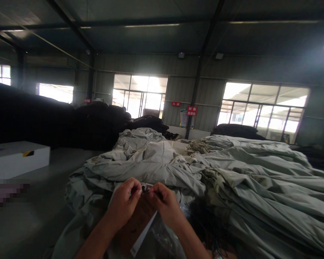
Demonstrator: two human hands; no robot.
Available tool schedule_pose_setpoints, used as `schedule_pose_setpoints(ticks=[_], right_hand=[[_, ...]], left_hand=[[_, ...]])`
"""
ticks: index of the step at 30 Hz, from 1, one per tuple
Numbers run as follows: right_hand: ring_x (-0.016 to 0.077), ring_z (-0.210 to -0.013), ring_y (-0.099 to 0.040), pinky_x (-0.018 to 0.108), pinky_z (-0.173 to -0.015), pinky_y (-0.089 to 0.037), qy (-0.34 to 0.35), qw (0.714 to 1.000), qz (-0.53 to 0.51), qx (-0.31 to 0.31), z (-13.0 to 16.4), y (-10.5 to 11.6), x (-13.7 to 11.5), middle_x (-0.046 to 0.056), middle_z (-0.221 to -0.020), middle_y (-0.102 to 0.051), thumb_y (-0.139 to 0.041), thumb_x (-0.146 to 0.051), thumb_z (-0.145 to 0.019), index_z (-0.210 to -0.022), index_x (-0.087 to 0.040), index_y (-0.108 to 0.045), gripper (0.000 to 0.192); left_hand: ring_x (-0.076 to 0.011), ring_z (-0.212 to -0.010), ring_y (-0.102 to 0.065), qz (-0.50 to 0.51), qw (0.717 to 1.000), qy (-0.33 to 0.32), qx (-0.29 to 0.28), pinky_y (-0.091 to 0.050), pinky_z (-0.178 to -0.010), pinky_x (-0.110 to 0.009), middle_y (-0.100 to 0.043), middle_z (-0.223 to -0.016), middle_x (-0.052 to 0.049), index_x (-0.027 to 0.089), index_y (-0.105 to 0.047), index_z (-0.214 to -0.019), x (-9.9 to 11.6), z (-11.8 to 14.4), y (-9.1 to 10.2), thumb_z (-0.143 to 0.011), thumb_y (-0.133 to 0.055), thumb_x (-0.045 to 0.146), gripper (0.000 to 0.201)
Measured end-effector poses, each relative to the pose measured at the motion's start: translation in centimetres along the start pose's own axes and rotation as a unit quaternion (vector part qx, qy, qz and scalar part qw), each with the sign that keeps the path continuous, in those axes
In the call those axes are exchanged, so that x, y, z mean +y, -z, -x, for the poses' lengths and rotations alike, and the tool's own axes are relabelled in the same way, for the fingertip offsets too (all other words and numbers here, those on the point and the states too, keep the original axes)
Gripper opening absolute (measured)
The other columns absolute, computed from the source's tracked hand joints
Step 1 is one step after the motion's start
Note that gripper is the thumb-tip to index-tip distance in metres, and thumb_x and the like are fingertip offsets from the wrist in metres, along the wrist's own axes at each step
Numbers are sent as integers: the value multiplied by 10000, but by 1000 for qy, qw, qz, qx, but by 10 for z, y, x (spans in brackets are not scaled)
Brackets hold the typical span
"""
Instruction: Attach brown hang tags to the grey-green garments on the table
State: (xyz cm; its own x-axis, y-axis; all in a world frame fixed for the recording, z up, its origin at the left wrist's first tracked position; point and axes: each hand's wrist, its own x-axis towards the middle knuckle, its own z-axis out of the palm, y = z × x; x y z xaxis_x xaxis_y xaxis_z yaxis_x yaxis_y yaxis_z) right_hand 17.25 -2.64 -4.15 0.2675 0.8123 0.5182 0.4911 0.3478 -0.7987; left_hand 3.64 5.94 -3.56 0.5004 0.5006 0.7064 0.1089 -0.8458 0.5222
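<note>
My left hand [124,203] and my right hand [166,202] are close together in front of me, thumbs and fingertips pinched. Between the fingertips shows a small dark piece [145,189], too small to name. Just below lies a brown cardboard piece [140,219] with a white edge [143,234], partly hidden by my forearms. Crumpled clear plastic [169,242] lies under my right wrist. Beyond my fingers spreads a heap of grey-green fabric [162,158], wrinkled and folded. To the right of my right hand is a tangle of thin black strands [207,223].
More grey-green fabric [280,190] is piled at the right. On the left stands a white box [24,160] on the grey floor [56,187]. Dark stacked bundles [91,124] line the back left. A post with red signs [192,110] rises behind the heap.
</note>
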Motion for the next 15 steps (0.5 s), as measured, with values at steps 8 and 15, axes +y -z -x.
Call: schedule_pose_setpoints(ticks=[8, 15], right_hand=[[128, -646, -467, 228, -599, -354, 11, 999, 10, -29, 1, 0, -3, -17, -661, -521, -522, -207, -711, -687, -184, -545, 41], [163, -739, -539, 253, -655, -408, 33, 994, 102, -15, 1, 7, -9, 39, -790, -623, -499, -166, -743, -797, -175, -625, 138]], left_hand=[[-145, -615, -480, -76, 993, -83, -40, -322, -648, -283, -519, -573, 14, 188, -451, -543, 5, 1, -3, -837, -400, 293, 316], [-132, -546, -388, 58, 996, -63, -21, -318, -582, -262, -358, -480, 29, 206, -240, -487, 10, 5, 11, -773, -364, 268, 317]])
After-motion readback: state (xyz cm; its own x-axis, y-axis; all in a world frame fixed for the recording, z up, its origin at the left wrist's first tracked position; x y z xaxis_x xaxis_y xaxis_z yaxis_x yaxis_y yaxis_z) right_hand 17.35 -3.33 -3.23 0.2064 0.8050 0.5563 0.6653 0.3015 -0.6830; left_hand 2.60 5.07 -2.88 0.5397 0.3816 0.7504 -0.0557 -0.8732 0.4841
